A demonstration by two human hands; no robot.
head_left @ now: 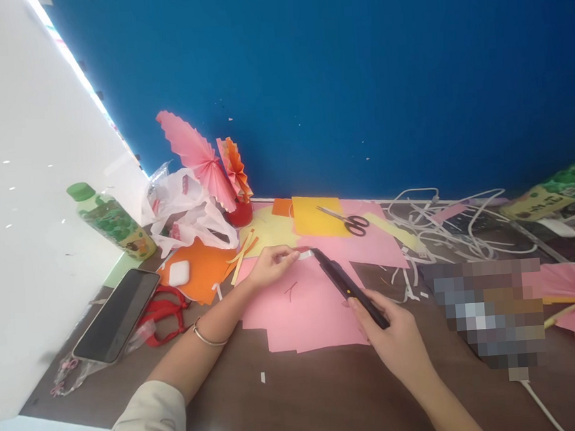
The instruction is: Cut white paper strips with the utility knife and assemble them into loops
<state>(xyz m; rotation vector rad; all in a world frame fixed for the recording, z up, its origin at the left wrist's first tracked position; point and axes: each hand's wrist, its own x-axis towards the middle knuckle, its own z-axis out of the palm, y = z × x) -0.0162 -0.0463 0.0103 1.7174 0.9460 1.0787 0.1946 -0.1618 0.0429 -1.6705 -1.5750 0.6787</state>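
My left hand (278,262) is closed in a pinch on a small white strip (306,255), with a bit of red beside it. The far end of a long black stick-shaped tool (344,280) meets or nearly meets that strip; whether they touch is hard to tell. My right hand (391,323) wraps round the tool's near end, by a small yellow mark. Pink paper sheets (307,312) lie beneath both hands, with thin reddish scraps on top. Dark-handled scissors (352,224) rest open on a yellow sheet (312,215) just beyond.
Leftward lie a phone (120,316), red ribbon (174,315), a white case (179,273) on orange paper (205,274), a green-capped bottle (115,221) and a plastic bag (183,200). Pleated paper fans (197,156) stand behind. White cables (445,221) tangle at right, near a pixelated object (488,313).
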